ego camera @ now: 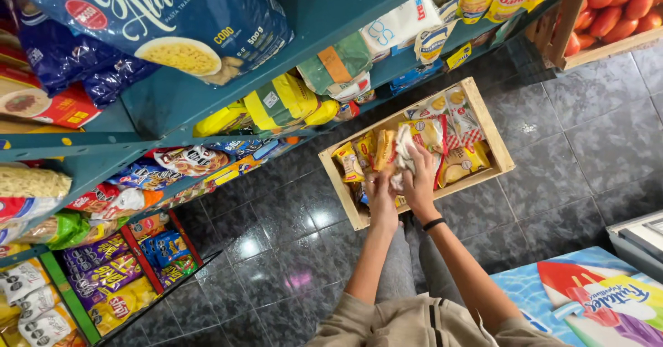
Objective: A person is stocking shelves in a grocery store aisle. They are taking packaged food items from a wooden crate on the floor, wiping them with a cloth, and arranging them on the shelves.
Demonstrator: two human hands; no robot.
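A low wooden crate (492,140) on the dark tiled floor holds several yellow and clear food packets. Both my arms reach down into it. My left hand (380,194) rests on packets near the crate's front side. My right hand (419,174), with a black band on its wrist, grips a pale, crumpled packet (405,155) in the middle of the crate. A yellow packet (385,148) stands just left of it.
Teal metal shelves (173,98) packed with pasta bags, snack packets and boxes run along the left. A wooden crate of red tomatoes (615,8) sits at top right. A chest freezer lid with ice-pop pictures (587,295) is at bottom right.
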